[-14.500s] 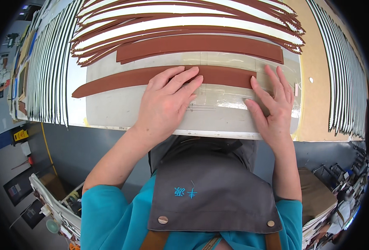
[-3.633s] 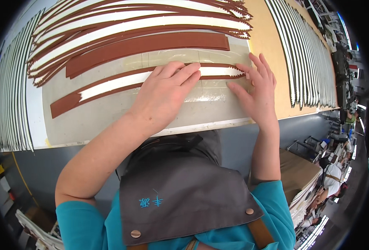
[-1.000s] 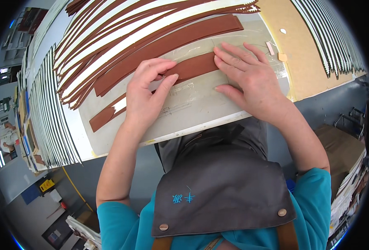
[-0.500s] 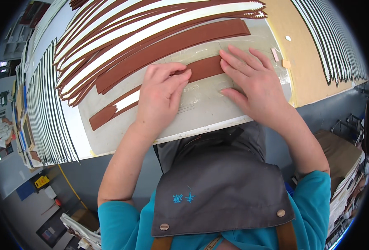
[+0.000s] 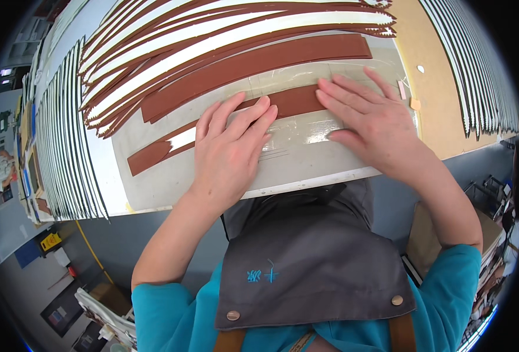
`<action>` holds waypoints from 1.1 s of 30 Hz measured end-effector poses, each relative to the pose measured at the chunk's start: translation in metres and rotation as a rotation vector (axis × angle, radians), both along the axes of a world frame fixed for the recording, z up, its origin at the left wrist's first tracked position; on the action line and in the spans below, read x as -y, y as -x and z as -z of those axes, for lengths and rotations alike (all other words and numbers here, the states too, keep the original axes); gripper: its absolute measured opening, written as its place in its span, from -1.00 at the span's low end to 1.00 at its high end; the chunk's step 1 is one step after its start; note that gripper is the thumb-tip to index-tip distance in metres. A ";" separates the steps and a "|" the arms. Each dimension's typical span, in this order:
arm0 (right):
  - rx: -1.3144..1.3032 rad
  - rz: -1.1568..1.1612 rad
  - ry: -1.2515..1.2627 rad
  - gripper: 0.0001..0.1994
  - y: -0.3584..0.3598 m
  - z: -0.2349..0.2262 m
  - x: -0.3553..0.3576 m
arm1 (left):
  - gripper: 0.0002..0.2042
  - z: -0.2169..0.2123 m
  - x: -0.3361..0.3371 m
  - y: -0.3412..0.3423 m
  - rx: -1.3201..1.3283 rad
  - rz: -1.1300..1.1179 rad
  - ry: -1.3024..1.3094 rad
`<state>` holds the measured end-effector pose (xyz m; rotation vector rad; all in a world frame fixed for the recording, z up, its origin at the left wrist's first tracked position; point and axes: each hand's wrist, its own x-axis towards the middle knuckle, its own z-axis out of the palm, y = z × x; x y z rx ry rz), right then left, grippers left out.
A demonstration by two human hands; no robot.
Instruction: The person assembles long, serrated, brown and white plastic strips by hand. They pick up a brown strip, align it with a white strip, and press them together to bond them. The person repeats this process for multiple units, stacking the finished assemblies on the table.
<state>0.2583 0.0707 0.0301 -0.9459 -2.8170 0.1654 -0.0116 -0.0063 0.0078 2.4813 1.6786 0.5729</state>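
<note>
A reddish-brown strip [image 5: 297, 102] lies across the grey work mat [image 5: 171, 182] in front of me, with a white stretch showing near its left end. My left hand [image 5: 230, 141] rests over the middle of this strip, fingers stretched out and lying on it. My right hand [image 5: 368, 117] lies flat at the strip's right part, its fingertips on the brown surface and the thumb spread toward me. The strip's far right end is hidden under that hand. Just beyond lies a stack of wider plain brown strips [image 5: 259, 71].
Many brown-edged white strips [image 5: 224, 44] are heaped at the back. Rows of thin dark-edged strips hang at the left [image 5: 66, 141] and right [image 5: 467, 76] of the table. A small orange piece [image 5: 414, 104] and a pink piece [image 5: 403, 90] lie beside the mat. A person [image 5: 0, 170] is far left.
My left hand has gone from pinching at the strip's edge to lying with fingers stretched over it. My right hand still lies flat on the strip. The view has shifted slightly.
</note>
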 end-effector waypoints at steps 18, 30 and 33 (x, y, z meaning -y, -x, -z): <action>-0.187 0.283 0.246 -0.61 0.026 -0.012 -0.018 | -0.74 0.006 -0.017 -0.002 0.237 -0.098 -0.082; -0.506 0.222 -0.038 -0.69 0.011 0.033 0.009 | -0.72 0.002 -0.018 -0.008 0.122 -0.071 -0.104; -0.449 0.243 -0.030 -0.68 0.011 0.023 0.027 | -0.69 0.007 -0.002 -0.012 0.102 -0.100 -0.106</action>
